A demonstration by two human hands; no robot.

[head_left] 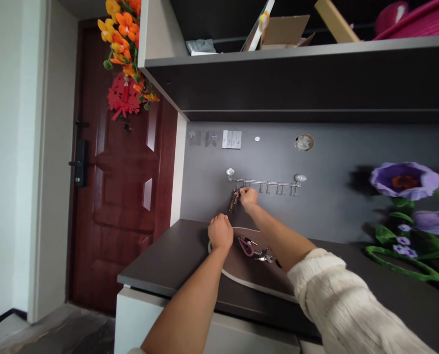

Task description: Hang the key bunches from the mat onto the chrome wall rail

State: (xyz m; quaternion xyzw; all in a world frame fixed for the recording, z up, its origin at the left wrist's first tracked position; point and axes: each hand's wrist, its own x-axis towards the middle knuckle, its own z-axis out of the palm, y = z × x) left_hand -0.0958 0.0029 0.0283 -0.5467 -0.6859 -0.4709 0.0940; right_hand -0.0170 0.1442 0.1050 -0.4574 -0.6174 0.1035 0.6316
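Observation:
My right hand (248,197) reaches up to the left end of a chrome hook rail (266,182) on the grey wall panel, its fingers pinched on a bunch of keys (234,200) that dangles below the rail. My left hand (220,232) rests as a closed fist on the rim of an oval dark tray (237,281) on the counter; what it holds, if anything, is hidden. Inside the tray lie a pink carabiner (245,245) and more keys (264,255).
A dark counter (168,260) juts from the wall, a deep shelf (300,73) overhangs it. A red-brown door (119,196) with a black lock stands left, with orange flowers (123,34) above. Purple artificial flowers (407,196) sit right; light switches (231,139) above the rail.

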